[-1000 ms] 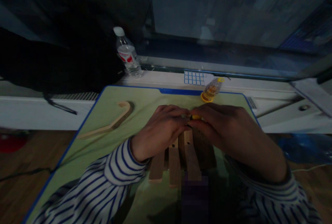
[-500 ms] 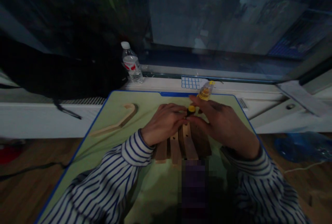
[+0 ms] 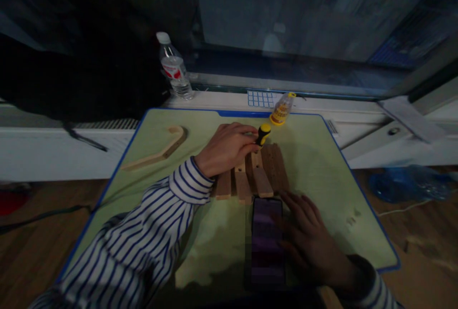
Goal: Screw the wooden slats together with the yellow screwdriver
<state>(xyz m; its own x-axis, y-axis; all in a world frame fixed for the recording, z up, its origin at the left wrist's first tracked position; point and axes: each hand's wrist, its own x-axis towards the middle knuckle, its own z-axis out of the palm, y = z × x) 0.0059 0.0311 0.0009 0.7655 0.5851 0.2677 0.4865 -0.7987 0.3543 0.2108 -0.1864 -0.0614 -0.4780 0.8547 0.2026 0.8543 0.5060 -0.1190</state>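
My left hand is closed around a small screwdriver with a yellow and black handle, held upright over a set of wooden slats on a green mat. My right hand lies lower down with its fingers spread, resting on the right side of a dark phone just in front of the slats. Both sleeves are blue and white striped.
A curved wooden piece lies at the mat's far left. A water bottle, a small yellow-capped bottle and a blue grid sheet sit on the white ledge under a window. Wooden floor flanks the mat.
My right hand has left the screwdriver and slats and dropped back onto the phone. My left hand stays on the screwdriver at the slats.
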